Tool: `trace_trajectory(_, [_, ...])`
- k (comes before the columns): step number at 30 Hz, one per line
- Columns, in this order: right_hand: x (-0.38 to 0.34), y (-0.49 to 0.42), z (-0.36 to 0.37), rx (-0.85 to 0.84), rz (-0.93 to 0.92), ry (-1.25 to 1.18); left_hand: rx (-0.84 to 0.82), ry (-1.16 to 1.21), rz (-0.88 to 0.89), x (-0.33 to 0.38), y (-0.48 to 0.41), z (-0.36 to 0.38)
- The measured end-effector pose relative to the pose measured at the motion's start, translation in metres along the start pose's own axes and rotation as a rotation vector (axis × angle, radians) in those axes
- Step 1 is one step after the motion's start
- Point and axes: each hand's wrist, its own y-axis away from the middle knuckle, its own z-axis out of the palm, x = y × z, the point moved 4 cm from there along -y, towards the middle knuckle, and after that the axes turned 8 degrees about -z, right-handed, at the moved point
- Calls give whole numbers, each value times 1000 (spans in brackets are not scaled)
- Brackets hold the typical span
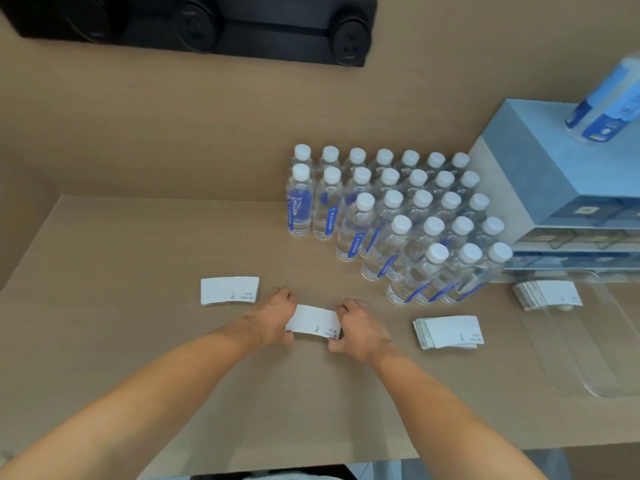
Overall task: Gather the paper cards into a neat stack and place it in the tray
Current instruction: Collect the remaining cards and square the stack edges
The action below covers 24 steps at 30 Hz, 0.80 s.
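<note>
A white stack of paper cards [313, 322] sits low over the table's middle, pinched at both ends: my left hand [273, 318] grips its left end and my right hand [360, 332] its right end. A second pile of cards [229, 290] lies flat to the left of my hands. A third, fanned pile [448, 332] lies to the right. A clear plastic tray [588, 368] rests at the right edge, with another bundle of cards [547, 294] in its far end.
Several water bottles [391, 216] with white caps stand in rows behind my hands. A blue-grey drawer box [554, 174] stands at the back right with a tilted bottle [609, 102] on top. A black socket panel [194, 26] is on the wall.
</note>
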Motion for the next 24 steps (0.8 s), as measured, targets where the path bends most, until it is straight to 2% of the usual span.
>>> trace_trajectory(11, [-122, -104, -34, 4, -213, -17, 166, 128, -266, -142, 40, -41])
trace_trajectory(24, [-127, -138, -23, -55, -181, -35, 132, 118, -294, -164, 18, -22])
